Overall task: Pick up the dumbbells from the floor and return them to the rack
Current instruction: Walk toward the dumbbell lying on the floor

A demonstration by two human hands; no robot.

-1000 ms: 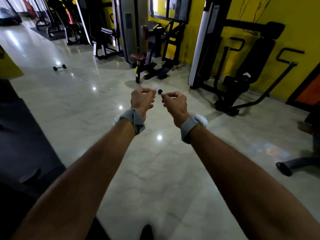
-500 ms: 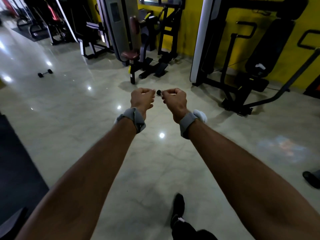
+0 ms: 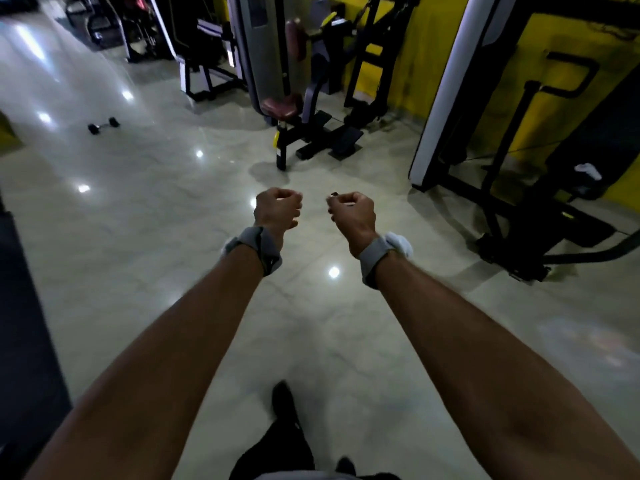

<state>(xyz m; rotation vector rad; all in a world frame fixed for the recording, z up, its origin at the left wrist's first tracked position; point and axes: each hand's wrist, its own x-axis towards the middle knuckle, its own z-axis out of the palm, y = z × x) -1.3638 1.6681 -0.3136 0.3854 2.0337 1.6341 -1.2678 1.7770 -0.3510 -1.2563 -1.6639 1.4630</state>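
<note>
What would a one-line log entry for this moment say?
phase: walking to dumbbell on floor | left hand: fist, empty | right hand: pinching small dark object | rack: not visible

a gym, commercial type w/ lots of kit. weight machine [image 3: 273,53] w/ a tall grey stack cover and a maroon padded seat [image 3: 281,105] on a black frame, footplates [image 3: 341,138] at its base. another black machine [image 3: 540,188] w/ bent handles against a bright yellow wall [image 3: 433,46]. more black-framed equipment [image 3: 204,57] lined up further back. shiny pale marble-look floor [image 3: 156,220] reflecting ceiling lights, a small dumbbell [image 3: 103,125] lying on it, well apart from the machines. dark mat [image 3: 24,323] along the left edge.
</note>
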